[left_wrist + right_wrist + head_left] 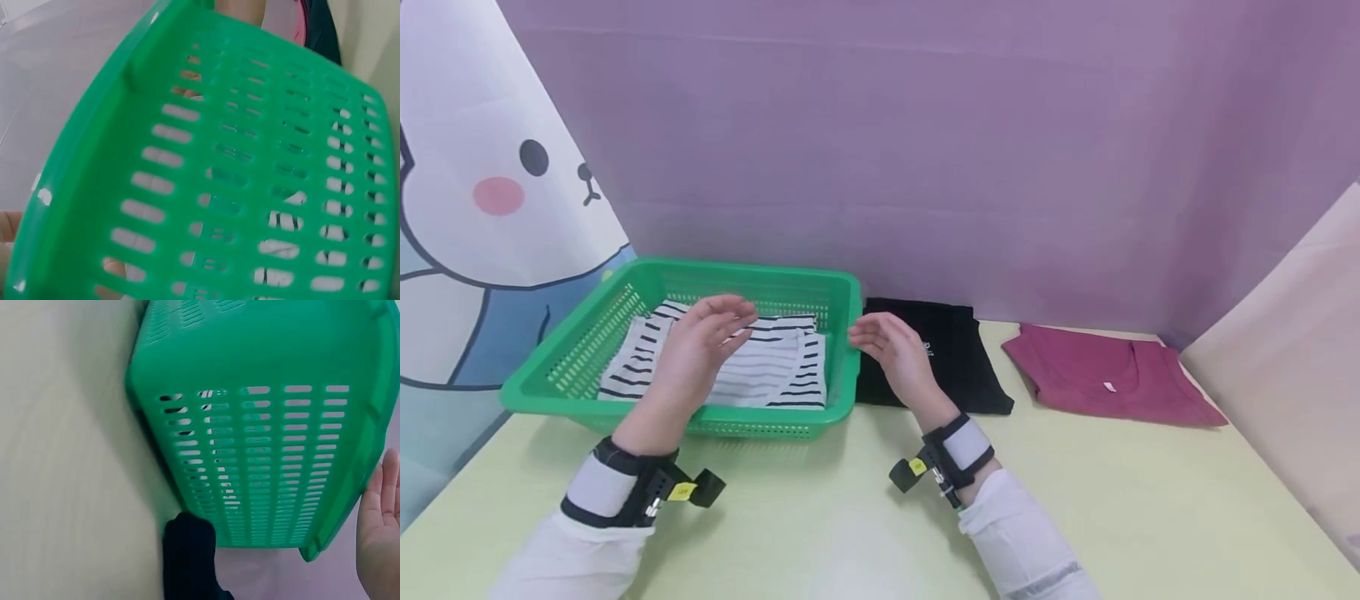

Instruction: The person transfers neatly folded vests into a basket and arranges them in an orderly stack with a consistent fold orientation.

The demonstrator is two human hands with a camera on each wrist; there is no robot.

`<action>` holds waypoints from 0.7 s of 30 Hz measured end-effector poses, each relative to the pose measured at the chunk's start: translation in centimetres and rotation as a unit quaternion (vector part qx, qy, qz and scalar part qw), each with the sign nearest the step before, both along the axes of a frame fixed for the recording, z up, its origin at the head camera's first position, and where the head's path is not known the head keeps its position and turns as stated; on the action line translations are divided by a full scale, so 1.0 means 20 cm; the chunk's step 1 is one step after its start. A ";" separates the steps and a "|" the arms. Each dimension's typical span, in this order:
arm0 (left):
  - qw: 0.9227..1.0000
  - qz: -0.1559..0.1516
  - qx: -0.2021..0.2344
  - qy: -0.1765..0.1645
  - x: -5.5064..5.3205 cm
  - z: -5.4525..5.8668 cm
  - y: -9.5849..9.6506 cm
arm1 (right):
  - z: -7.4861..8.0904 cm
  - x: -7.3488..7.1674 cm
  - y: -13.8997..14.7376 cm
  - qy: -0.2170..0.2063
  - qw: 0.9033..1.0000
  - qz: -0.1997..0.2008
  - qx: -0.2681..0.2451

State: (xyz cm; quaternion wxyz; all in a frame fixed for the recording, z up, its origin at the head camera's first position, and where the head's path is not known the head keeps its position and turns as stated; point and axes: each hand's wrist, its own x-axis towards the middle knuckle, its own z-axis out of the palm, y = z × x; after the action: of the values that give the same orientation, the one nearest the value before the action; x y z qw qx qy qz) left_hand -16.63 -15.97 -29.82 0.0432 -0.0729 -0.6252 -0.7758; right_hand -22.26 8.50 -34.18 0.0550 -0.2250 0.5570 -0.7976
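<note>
The left hand (pixel 703 337) hangs over the basket (pixel 576 407), the right hand (pixel 898 354) beside its right rim (pixel 852 379), fingers loosely together, pinching nothing, the striped garment (pixel 760 379) seemingly folded to fit inside.

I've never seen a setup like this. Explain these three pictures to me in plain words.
There's no machine: a person works with two bare hands, a small camera strapped to each wrist. The wide picture comes from a head-worn camera looking down; the two close ones come from the wrists and show the basket's slotted sides.

On the pale yellow table sit a green plastic basket holding striped clothing, a folded black garment and a folded maroon top.

The left hand and right hand grip nothing.
</note>
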 end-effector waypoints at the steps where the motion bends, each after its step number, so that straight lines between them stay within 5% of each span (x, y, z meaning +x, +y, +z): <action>1: 1.000 0.000 -0.002 0.001 0.00 -0.01 0.01 | -0.01 0.01 0.01 0.004 1.000 0.003 0.002; 7: 0.999 -0.005 0.048 0.020 0.01 -0.02 0.04 | -0.05 0.04 0.07 0.046 0.998 0.027 0.026; 12: 0.992 -0.052 0.103 0.045 0.02 -0.02 0.05 | -0.06 0.05 0.13 0.031 0.998 0.052 0.021; 21: 0.992 -0.079 0.080 0.066 0.08 -0.03 0.13 | -0.12 0.09 0.27 -0.031 0.992 0.118 -0.017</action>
State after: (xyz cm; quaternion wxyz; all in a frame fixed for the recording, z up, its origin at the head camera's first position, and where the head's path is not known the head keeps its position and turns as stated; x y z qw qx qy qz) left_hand -15.04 -13.35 -30.34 0.0290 -0.1693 -0.5496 -0.8176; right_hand -20.55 13.84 -36.52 0.1625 -0.2655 0.5111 -0.8012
